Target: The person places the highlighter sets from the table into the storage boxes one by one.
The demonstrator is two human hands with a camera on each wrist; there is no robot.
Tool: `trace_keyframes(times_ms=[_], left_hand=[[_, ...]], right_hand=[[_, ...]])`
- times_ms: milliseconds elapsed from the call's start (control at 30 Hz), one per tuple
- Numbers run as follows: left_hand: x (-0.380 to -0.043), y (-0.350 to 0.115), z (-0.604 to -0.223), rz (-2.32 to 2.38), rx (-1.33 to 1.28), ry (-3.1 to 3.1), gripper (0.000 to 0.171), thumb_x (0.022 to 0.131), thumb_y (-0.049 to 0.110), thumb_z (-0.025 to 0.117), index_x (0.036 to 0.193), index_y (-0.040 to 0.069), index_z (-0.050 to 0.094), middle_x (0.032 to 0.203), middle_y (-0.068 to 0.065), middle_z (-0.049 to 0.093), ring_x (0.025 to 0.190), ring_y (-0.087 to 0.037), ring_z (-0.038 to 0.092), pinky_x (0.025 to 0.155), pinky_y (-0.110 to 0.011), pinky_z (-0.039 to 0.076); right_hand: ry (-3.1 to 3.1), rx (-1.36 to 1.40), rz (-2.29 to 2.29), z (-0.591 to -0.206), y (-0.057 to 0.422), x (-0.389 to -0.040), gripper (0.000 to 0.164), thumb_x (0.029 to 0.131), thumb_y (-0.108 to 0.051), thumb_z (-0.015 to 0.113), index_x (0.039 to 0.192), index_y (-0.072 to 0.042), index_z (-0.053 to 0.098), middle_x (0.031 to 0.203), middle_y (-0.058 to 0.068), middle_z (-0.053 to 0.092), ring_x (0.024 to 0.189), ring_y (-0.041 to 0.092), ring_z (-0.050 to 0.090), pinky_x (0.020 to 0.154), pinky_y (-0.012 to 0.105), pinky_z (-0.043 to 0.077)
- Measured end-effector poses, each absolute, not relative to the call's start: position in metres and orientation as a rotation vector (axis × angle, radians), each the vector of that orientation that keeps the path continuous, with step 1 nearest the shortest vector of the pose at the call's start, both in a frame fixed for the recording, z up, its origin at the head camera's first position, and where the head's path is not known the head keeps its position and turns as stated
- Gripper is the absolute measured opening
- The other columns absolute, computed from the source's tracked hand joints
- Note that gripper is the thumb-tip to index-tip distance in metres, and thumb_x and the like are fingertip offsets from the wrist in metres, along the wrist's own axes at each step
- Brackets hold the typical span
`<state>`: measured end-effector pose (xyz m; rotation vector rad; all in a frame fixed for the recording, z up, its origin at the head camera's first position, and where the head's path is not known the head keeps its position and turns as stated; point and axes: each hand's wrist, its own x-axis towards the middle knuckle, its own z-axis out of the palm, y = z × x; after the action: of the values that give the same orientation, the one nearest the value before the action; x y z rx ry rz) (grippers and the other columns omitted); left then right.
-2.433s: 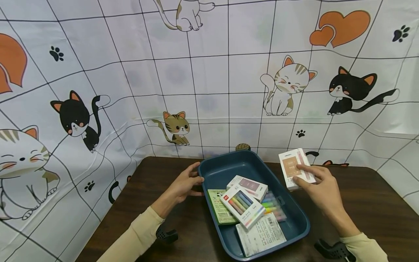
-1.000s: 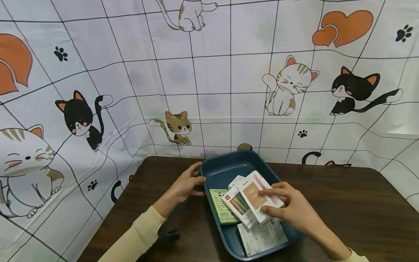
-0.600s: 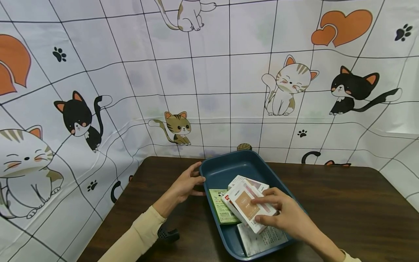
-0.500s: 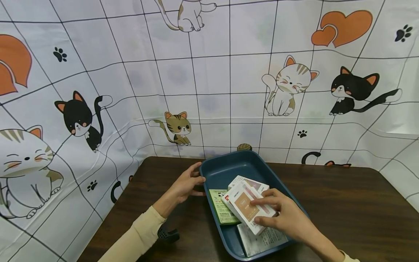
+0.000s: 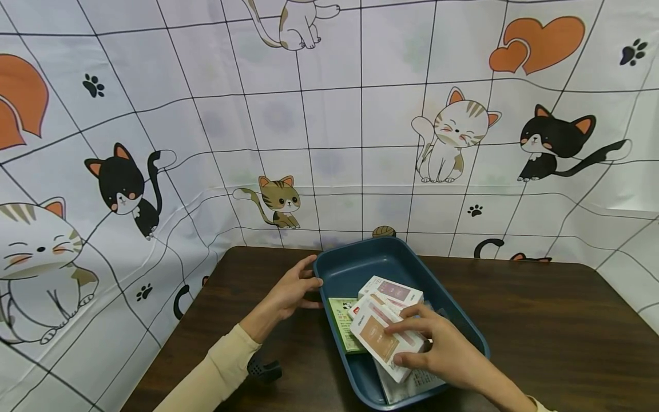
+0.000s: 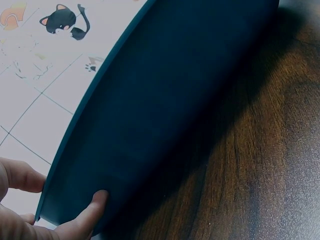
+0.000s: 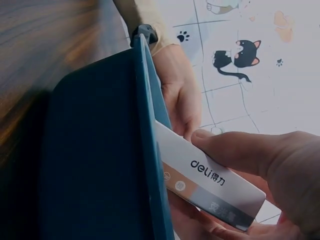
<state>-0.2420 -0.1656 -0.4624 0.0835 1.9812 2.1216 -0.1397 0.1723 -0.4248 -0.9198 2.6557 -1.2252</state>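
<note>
In the head view, a blue plastic tray sits slantwise on the table. My left hand grips its left wall, one fingertip at the rim and another pressed to the outer side in the left wrist view. My right hand pinches a white box with a tan panel; "deli" is printed on its edge in the right wrist view. That box is over the tray, overlapping a pen box that it mostly hides. Beside them lie a white box with a mauve panel and a green packet.
A whitish packet with small print lies in the tray's near end, partly covered. Dark brown tabletop extends on both sides. Behind it hangs a white sheet printed with cats. A black wrist device is strapped on the left forearm.
My right hand has brought the tan-panelled box from right of the tray to over its contents. In the last half second it slid slightly nearer and left. The left hand stays at the tray.
</note>
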Motion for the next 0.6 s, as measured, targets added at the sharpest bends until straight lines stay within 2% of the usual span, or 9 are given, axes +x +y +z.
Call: trace_keyframes(times_ms=[100,167,267,467,600], left_hand=[[-0.242,-0.166,-0.462,2.121,0.089,1.977,0.074,0.101,-0.001,0.057,0.163,0.015,0.021,0.153,-0.03,0.029,0.12,-0.049,0.053,0.079,-0.059,0.056],[-0.242,-0.166,-0.461,2.119,0.096,1.977,0.074,0.101,-0.002,0.056,0.163,0.014,0.02,0.154,-0.031,0.029,0.121,-0.05,0.052,0.079,-0.06,0.056],[-0.242,-0.165,-0.46,2.117,0.089,1.98,0.074,0.101,-0.002,0.056,0.163,0.015,0.019,0.154,-0.03,0.029,0.12,-0.049,0.053,0.079,-0.059,0.056],[-0.241,-0.165,-0.46,2.108,0.082,1.996,0.075,0.101,-0.001,0.057,0.163,0.015,0.019,0.154,-0.03,0.029,0.118,-0.047,0.055,0.078,-0.058,0.057],[-0.24,-0.165,-0.461,2.104,0.067,2.002,0.074,0.101,0.0,0.057,0.163,0.017,0.021,0.154,-0.029,0.031,0.118,-0.046,0.055,0.077,-0.057,0.057]], right_hand=[[2.655,-0.973,-1.175,-0.422,0.173,-0.138,0.038,0.085,-0.044,0.082,0.121,-0.032,0.076,0.134,0.001,0.053,0.116,0.033,0.049,0.083,0.039,0.049],[2.673,-1.021,-1.137,-0.418,0.175,-0.138,0.037,0.088,-0.046,0.079,0.123,-0.032,0.075,0.141,0.003,0.051,0.122,0.039,0.049,0.089,0.052,0.049],[2.693,-1.067,-1.117,-0.41,0.18,-0.137,0.037,0.092,-0.048,0.074,0.125,-0.032,0.074,0.154,0.006,0.043,0.132,0.049,0.042,0.093,0.072,0.041],[2.727,-1.059,-1.117,-0.398,0.19,-0.137,0.045,0.094,-0.051,0.07,0.133,-0.028,0.07,0.162,0.006,0.033,0.14,0.052,0.032,0.094,0.076,0.038],[2.83,-1.064,-1.08,-0.395,0.196,-0.138,0.05,0.096,-0.045,0.069,0.142,-0.024,0.064,0.164,0.003,0.029,0.147,0.049,0.018,0.099,0.081,0.025]])
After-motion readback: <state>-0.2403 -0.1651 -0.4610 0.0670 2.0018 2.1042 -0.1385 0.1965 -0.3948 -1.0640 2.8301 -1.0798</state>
